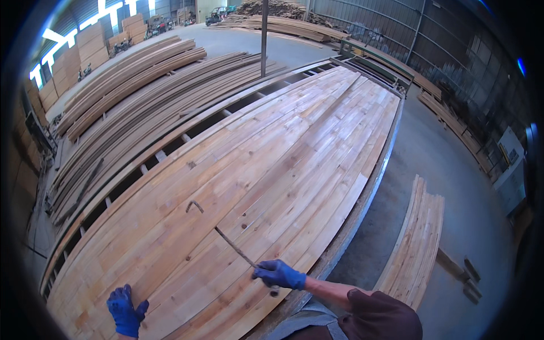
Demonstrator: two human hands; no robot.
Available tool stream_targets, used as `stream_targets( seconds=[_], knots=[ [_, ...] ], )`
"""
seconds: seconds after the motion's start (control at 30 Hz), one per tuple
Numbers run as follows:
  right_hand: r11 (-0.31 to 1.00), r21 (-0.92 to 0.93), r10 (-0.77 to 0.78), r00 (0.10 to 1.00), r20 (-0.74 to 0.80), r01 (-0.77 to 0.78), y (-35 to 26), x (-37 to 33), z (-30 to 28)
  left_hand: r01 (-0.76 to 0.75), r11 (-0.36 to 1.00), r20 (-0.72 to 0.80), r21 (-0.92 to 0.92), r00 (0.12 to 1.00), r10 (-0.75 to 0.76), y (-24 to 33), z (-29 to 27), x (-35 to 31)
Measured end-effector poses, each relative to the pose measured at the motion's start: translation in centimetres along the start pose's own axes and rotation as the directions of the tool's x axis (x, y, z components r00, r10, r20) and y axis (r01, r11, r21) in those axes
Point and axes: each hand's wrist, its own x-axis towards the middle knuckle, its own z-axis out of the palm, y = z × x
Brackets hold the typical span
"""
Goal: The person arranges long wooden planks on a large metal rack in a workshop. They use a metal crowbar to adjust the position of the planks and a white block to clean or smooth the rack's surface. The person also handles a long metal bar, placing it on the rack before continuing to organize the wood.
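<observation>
My right hand (pixel 281 274), in a blue glove, is closed around a thin ridged metal rod (pixel 235 246) that points up and left over the boards. A short end of it shows below my fist. Just beyond its far tip is a bent metal hook (pixel 195 205); I cannot tell whether the two are joined. My left hand (pixel 125 313), also blue-gloved, rests with spread fingers on or just over the near left of the wooden panels (pixel 249 164). These long panels of jointed, knotty strips lie side by side, with dark seams between some of them.
A metal frame with rollers (pixel 186 137) runs along the panels' left side. Stacked long boards (pixel 141 96) lie beyond it. On the right are a metal edge (pixel 362 204), a pile of planks (pixel 416 243) on the floor and a pale cabinet (pixel 511 175). A thin post (pixel 264 39) stands behind.
</observation>
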Motion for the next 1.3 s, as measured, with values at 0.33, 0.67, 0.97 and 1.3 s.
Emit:
stream_targets(
  seconds=[0.33, 0.67, 0.97, 1.3],
  knots=[
    [0.998, 0.033, -0.048, 0.994, 0.095, 0.045, -2.9, 1.8, 2.8, -0.027, 0.994, 0.143, 0.106, 0.99, 0.011, 0.3, -3.9, -3.5],
    [0.986, 0.076, -0.153, 0.987, 0.049, 0.149, -8.6, 8.7, 0.1, -0.025, 0.999, -0.115, -0.029, 0.993, 0.021, -2.6, -0.2, 4.0],
    [0.991, -0.112, -0.064, 0.992, 0.109, 0.076, -8.0, 13.9, 2.3, -0.215, 0.973, -0.288, -0.083, 0.94, 0.183, -5.7, 2.3, 11.2],
    [0.994, -0.105, 0.069, 0.935, 0.348, -0.034, -10.9, 15.9, 3.8, 0.103, 0.991, 0.025, 0.08, 0.994, -0.105, -7.5, 3.5, 17.7]
  ],
)
